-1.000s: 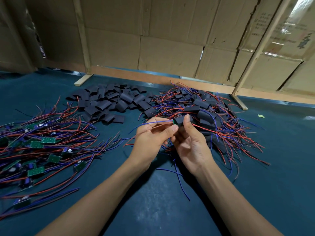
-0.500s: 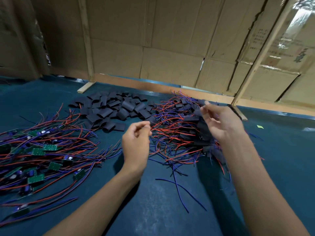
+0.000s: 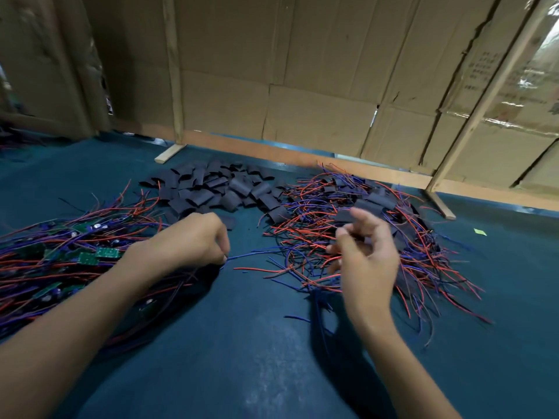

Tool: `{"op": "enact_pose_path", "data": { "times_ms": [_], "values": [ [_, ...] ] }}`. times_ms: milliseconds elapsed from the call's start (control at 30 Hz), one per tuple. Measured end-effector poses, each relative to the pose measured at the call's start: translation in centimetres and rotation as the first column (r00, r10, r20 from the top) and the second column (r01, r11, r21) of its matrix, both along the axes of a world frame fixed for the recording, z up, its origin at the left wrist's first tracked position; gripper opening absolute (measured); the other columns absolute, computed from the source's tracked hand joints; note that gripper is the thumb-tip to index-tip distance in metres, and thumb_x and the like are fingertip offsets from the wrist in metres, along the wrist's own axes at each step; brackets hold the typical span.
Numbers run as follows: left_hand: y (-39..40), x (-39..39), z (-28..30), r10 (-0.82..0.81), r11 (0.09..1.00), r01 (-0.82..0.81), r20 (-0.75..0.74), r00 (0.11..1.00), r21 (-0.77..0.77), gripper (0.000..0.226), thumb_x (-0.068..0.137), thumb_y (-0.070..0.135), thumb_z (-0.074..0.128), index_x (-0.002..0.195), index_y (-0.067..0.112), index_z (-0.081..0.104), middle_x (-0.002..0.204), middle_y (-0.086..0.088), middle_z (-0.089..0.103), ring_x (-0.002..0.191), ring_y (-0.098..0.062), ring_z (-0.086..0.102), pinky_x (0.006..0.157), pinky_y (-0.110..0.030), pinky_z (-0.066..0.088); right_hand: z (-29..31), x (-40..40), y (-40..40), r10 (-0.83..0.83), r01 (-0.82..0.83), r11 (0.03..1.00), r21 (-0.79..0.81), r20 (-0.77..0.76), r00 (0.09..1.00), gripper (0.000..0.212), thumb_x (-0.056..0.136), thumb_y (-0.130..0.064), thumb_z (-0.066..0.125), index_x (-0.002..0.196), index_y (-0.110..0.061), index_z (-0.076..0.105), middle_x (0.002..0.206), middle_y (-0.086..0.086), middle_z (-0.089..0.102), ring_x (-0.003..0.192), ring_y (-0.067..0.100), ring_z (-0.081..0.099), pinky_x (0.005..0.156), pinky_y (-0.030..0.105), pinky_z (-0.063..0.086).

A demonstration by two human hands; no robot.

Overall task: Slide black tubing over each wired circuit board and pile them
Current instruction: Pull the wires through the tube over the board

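A heap of bare green circuit boards [image 3: 60, 261] with red and blue wires lies at the left. Loose black tubing pieces [image 3: 217, 189] are piled at the back centre. Boards covered in tubing [image 3: 363, 237], wires splayed out, form a pile at the right. My left hand [image 3: 187, 243] is curled at the right edge of the bare-board heap and pinches a blue wire [image 3: 251, 254] that trails to the right. My right hand [image 3: 366, 255] hovers blurred above the covered pile, fingers loosely bent, holding nothing.
The blue-green table top [image 3: 257, 358] stretches toward me. A cardboard wall [image 3: 302, 101] with wooden battens [image 3: 172, 86] closes the back. A wooden foot [image 3: 440, 204] stands at the right, and a small green scrap [image 3: 480, 231] lies beyond it.
The covered board left my hands and joined the right pile. My left hand moved left and down to the bare-board heap and pinched a wire. My right hand drew back toward me.
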State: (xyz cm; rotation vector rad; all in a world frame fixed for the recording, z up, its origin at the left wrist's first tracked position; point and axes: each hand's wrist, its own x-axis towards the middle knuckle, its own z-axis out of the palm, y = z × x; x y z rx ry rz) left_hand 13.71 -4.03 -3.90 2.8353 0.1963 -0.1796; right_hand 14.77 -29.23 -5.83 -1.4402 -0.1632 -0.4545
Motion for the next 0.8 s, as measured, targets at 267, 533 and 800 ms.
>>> {"op": "enact_pose_path", "data": {
  "times_ms": [267, 533, 800],
  "values": [
    [-2.8, -1.3, 5.4, -0.067, 0.902, 0.21, 0.359, 0.931, -0.377, 0.022, 0.082, 0.028, 0.082, 0.101, 0.035, 0.074, 0.076, 0.02, 0.074, 0.072, 0.009, 0.065, 0.076, -0.019, 0.049, -3.4, -2.8, 1.3, 0.279, -0.28, 0.939, -0.2, -0.035, 0.96, 0.022, 0.089, -0.025, 0.067, 0.109, -0.032, 0.071, 0.093, -0.004, 0.072, 0.07, 0.023, 0.067, 0.056, 0.017, 0.045],
    [-7.7, -2.4, 8.3, -0.069, 0.563, 0.474, 0.533, 0.843, -0.677, 0.03, 0.087, 0.016, 0.077, 0.116, 0.021, 0.069, 0.081, 0.004, 0.075, 0.048, -0.015, 0.061, 0.055, -0.03, 0.055, -2.5, -3.5, 1.9, 0.433, -0.425, 0.852, -0.304, -0.043, 0.9, 0.041, 0.088, -0.036, 0.07, 0.129, -0.036, 0.064, 0.122, -0.012, 0.072, 0.109, 0.007, 0.065, 0.096, 0.036, 0.051],
    [-10.0, -2.4, 7.8, -0.027, 0.238, 0.415, 0.421, 0.906, -0.878, 0.031, 0.087, 0.006, 0.075, 0.116, 0.01, 0.067, 0.08, -0.007, 0.067, 0.059, -0.025, 0.066, 0.064, -0.039, 0.058, -1.1, -3.3, 0.1, 0.313, -0.223, 0.894, -0.389, 0.184, 0.932, 0.03, 0.103, -0.044, 0.048, 0.107, -0.035, 0.077, 0.119, -0.012, 0.069, 0.126, 0.02, 0.053, 0.107, 0.057, 0.038]
  ]
}}
